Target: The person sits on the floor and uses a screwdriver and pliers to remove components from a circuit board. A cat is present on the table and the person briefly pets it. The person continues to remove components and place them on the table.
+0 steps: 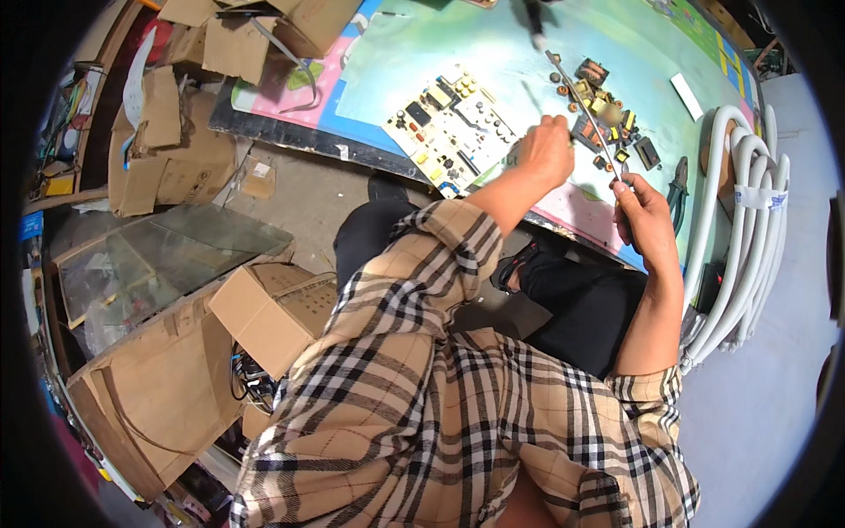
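A cream circuit board [451, 139] dotted with small parts lies at the near edge of the mat-covered table [370, 84]. My left hand [547, 151] is closed at the board's right side; a blurred thin line shows above the fingers, and what they hold I cannot make out. My right hand [644, 216] grips a long thin metal rod-like tool [581, 104] slanting up and left. Its shaft crosses in front of a heap of loose electronic components [623, 128], including coils and transformer-like blocks.
Dark-handled pliers [678, 187] lie right of my right hand, near a coiled white hose [748, 229]. A white strip [687, 97] rests farther back. Overhead hangs a dark blurred object [534, 25]. On the left are cardboard boxes [167, 172] and glass sheets [132, 264].
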Tool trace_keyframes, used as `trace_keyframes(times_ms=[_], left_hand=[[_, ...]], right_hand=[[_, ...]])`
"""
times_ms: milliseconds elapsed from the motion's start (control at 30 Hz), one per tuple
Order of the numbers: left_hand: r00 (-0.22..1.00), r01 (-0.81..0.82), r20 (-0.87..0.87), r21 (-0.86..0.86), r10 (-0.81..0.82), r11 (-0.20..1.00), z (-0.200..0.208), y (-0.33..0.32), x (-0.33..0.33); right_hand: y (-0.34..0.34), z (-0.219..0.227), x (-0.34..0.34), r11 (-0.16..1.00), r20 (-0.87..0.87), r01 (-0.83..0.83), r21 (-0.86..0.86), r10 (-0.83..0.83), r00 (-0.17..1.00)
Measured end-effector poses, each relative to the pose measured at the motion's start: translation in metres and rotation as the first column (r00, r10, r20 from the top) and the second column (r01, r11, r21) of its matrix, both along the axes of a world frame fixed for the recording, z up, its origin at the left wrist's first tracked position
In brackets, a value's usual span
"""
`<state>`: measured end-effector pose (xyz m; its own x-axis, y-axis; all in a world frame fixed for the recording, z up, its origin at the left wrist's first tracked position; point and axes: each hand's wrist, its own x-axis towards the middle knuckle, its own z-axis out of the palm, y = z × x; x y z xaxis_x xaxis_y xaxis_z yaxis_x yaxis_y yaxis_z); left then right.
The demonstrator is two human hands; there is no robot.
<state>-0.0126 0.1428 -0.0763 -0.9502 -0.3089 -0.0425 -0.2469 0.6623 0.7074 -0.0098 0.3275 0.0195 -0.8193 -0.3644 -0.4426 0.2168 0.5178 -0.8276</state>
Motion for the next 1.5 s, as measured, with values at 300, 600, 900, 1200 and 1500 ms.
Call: trace_keyframes(times_ms=[300,600,900,1200,1500], left_hand=[[0.998,-0.023,0.057,-0.032,0.024,0.999,0.011,-0.02,0.029],[0.958,-0.078,0.23,-0.369,0.172,0.926,0.01,-0.124,0.044],[0.911,-0.279,0.221,-0.291,0.348,0.915,0.004,-0.239,0.093],[0.935,-0.094,0.28,-0.399,0.219,0.912,-0.01,-0.199,0.041],[0.888,-0.082,0.375,-0.442,0.267,0.893,0.002,-0.199,0.033]], right_hand=[[-0.011,0.007,0.003,0.993,-0.029,-0.116,0.036,0.117,0.993],[-0.024,-0.006,-0.003,0.912,-0.138,-0.362,0.192,0.39,0.91],[-0.022,-0.004,0.001,0.835,-0.277,-0.401,0.378,0.515,0.811],[-0.014,-0.005,-0.002,0.8,-0.292,-0.358,0.482,0.532,0.795],[-0.003,0.003,0.0,0.798,-0.261,-0.327,0.506,0.504,0.823]])
